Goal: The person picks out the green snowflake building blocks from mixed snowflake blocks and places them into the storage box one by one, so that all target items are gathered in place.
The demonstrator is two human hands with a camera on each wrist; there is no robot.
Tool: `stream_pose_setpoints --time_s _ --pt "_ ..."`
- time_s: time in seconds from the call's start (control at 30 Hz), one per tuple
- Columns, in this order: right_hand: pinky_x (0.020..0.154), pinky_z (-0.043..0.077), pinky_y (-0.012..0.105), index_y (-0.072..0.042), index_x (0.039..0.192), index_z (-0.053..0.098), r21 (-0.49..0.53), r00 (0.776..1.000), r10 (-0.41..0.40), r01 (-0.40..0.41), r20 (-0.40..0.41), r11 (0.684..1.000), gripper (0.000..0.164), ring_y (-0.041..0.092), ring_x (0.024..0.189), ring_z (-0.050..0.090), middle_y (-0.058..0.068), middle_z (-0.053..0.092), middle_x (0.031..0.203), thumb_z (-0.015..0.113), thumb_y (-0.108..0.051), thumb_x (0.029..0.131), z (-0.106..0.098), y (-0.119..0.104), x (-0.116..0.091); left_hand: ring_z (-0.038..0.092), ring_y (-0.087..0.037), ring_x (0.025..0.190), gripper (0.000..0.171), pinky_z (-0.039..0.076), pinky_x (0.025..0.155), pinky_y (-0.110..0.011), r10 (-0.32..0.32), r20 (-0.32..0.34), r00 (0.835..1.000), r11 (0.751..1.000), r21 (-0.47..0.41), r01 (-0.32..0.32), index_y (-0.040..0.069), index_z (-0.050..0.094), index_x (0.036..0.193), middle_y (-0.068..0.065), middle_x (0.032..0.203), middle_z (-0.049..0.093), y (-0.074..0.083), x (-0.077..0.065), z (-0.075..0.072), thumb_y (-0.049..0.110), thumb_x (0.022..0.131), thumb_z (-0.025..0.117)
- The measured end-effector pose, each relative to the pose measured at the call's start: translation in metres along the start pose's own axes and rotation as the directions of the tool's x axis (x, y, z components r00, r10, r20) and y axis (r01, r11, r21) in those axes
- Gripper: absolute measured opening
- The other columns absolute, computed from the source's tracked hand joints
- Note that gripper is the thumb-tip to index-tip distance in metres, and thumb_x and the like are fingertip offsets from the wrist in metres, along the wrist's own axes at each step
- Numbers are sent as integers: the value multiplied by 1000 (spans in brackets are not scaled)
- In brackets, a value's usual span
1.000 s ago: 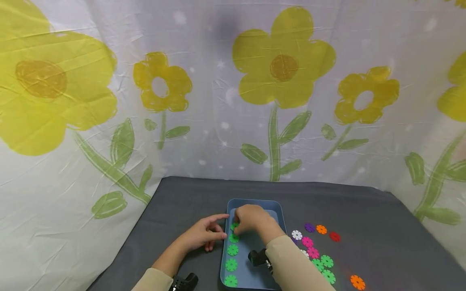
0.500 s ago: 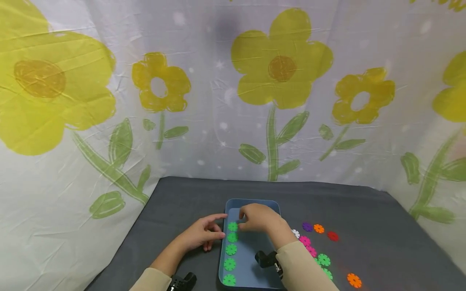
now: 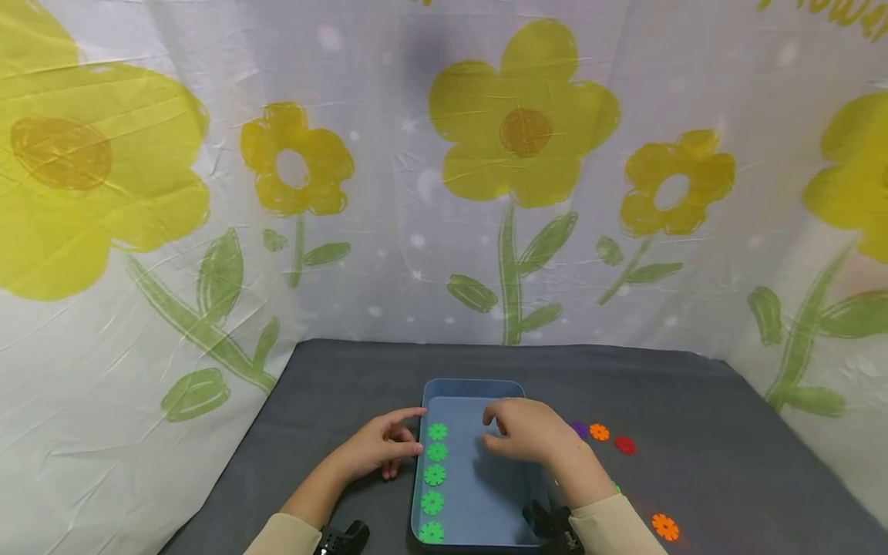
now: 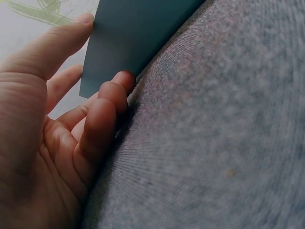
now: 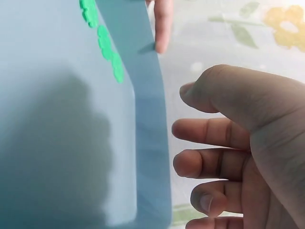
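Observation:
A blue rectangular tray [image 3: 465, 497] lies on the dark tabletop. Along its left side runs a column of several green notched discs [image 3: 433, 503], like small flat flowers or gears. My left hand [image 3: 375, 445] is at the tray's left edge, its index finger and thumb touching the rim. In the left wrist view, its fingertips [image 4: 86, 19] rest against the tray's outer wall [image 4: 128, 38]. Above the right part of the tray hovers my right hand [image 3: 530, 432]. Its fingers are apart and loosely bent, with nothing between them in the right wrist view.
Right of the tray lie loose discs: an orange disc [image 3: 600, 432], a red disc [image 3: 625, 445], a partly covered purple disc [image 3: 579, 429] and a nearer orange disc [image 3: 665, 527]. My right forearm hides others. A flower-print cloth [image 3: 388, 293] hangs behind the table.
My right hand has let go of the farthest green disc in the column and moved right, away from it. My left hand stays at the rim. The head view has shifted slightly.

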State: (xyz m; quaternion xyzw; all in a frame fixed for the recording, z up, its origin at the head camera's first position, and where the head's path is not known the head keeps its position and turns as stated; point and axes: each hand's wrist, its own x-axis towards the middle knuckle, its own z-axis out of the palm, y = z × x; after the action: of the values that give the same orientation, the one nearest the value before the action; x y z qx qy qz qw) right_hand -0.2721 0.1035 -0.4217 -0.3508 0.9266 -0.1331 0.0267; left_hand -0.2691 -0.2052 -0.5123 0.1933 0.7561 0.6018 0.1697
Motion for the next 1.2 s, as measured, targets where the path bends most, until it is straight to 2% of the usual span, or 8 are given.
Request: stream_pose_setpoints --time_s 0.33,0.53,0.63,0.8,0.9,0.97,1.07,1.2 --pt "57 42 26 -16 98 74 -104 983 -63 46 -171 993 11 2 65 43 -9 55 78 76 -26 93 -12 20 -50 54 -16 51 70 50 48 -29 1 -5 1000 1000 13 -1 6 40 158 -10 96 71 1 0 1 20 98 74" --pt "58 43 26 -22 94 73 -94 982 -23 6 -185 996 3 0 68 44 -14 53 80 73 -25 94 -16 47 -78 54 -16 51 71 50 48 -29 -1 -5 1000 1000 11 1 6 40 158 -10 96 71 3 -2 1 21 97 75" --pt "58 41 27 -21 94 73 -75 987 28 -40 -160 996 2 1 66 42 -14 51 78 74 -22 93 -16 61 -90 54 -16 51 71 50 48 -30 6 -2 1000 1000 14 -6 5 39 158 -10 96 71 3 -2 1 21 97 74" --pt "60 40 30 -18 98 74 -21 989 139 -140 -49 990 11 4 66 44 -14 51 76 78 -25 90 -12 80 -108 54 -16 51 71 50 48 -29 15 3 1000 1000 17 -15 5 38 158 -10 97 71 2 -1 0 20 98 73" --pt "61 40 34 -19 100 75 20 976 215 -216 30 976 18 8 69 45 -11 51 75 82 -28 86 -8 90 -119 54 -16 51 71 50 47 -29 16 3 1000 1000 17 -16 4 38 158 -10 96 71 1 -1 0 20 98 73" --pt "61 38 35 -21 100 75 56 963 260 -264 77 963 19 10 70 46 -7 50 73 83 -23 82 -6 96 -126 54 -16 51 71 50 47 -29 15 2 1000 1000 16 -15 4 38 158 -10 95 71 0 0 0 20 98 73" --pt "62 36 36 -20 100 73 118 951 285 -300 122 947 27 13 73 46 -2 49 75 81 -10 76 -3 103 -135 55 -16 51 71 50 47 -29 13 -1 1000 1000 18 -13 5 39 158 -10 95 71 0 0 0 21 97 74" --pt "62 34 34 -22 99 73 157 956 264 -282 130 946 33 11 73 45 -2 47 75 80 -2 74 1 107 -142 54 -15 51 71 50 47 -29 7 -2 1000 1000 17 -7 6 40 157 -10 96 71 -1 1 1 21 97 74"
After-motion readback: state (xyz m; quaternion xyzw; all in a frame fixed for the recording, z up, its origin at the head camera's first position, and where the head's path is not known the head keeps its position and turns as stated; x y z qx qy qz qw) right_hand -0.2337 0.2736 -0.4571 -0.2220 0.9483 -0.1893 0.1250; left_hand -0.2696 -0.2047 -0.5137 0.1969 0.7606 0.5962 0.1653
